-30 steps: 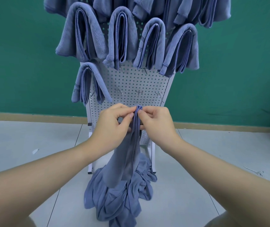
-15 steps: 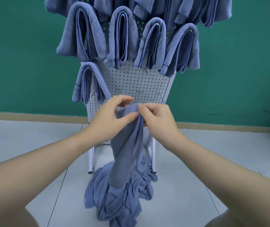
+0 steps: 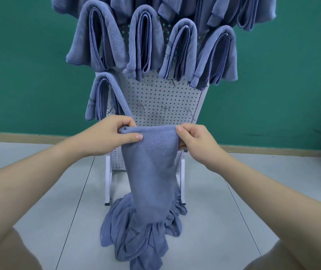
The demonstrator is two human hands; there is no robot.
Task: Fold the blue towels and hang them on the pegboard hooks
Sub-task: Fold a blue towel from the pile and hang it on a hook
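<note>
Both hands up at centre frame: the left hand [image 3: 109, 136] pinches one top corner of a blue towel [image 3: 151, 172], thumb on the front, and the right hand [image 3: 196, 142] grips the other corner. The top edge is stretched flat between them, right in front of the white pegboard [image 3: 163, 98]. The towel hangs down onto a crumpled heap of blue towels [image 3: 136, 230] on the grey floor [image 3: 48, 191]. Folded towels [image 3: 144, 41] drape over hooks across the upper frame; three bare hooks [image 3: 164, 110] sit just above the hands.

Grey floor [image 3: 39, 191] bears pegboard stand [image 3: 108, 184] and towel heap [image 3: 140, 236].
</note>
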